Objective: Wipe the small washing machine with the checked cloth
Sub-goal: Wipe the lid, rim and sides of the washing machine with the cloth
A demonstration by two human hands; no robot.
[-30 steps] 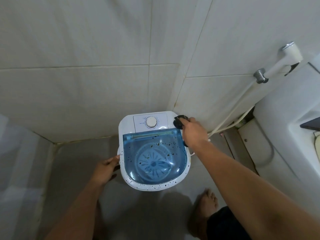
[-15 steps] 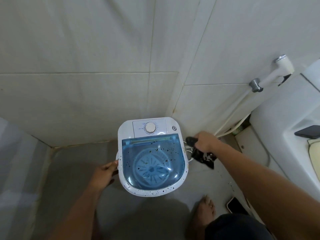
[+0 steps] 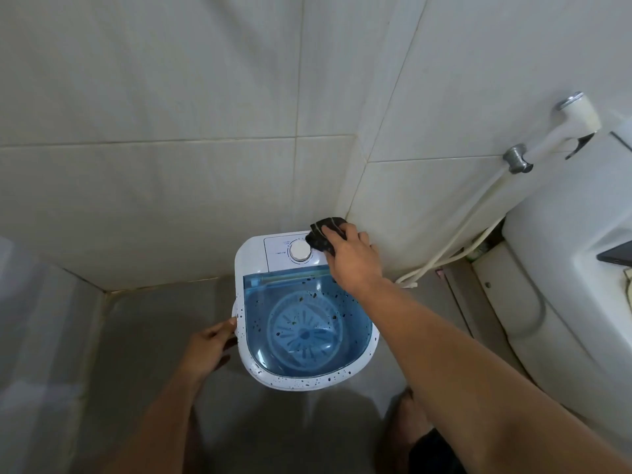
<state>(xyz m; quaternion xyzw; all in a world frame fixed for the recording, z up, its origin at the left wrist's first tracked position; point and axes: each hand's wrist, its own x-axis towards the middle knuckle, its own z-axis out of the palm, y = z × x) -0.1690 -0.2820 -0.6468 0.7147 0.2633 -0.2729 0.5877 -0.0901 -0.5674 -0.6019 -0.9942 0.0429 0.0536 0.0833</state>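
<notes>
The small washing machine (image 3: 253, 265) stands on the floor in the tiled corner. It is white with a clear blue lid, and dark specks cover the lid and the rim. My right hand (image 3: 352, 258) grips the dark checked cloth (image 3: 323, 236), bunched up and pressed on the back right of the white control panel, just right of the round dial (image 3: 300, 250). My left hand (image 3: 208, 347) holds the machine's left side at the handle. The panel's right corner is hidden under the cloth and hand.
Tiled walls meet just behind the machine. A spray nozzle (image 3: 578, 112) hangs on the right wall, its hose (image 3: 455, 234) trailing to the floor beside the machine. A white toilet (image 3: 561, 285) fills the right side. My bare foot (image 3: 407, 408) stands near the machine's front right.
My right hand carried the cloth from the machine's right side up onto the back right of the control panel. The left hand stayed on the machine's left side.
</notes>
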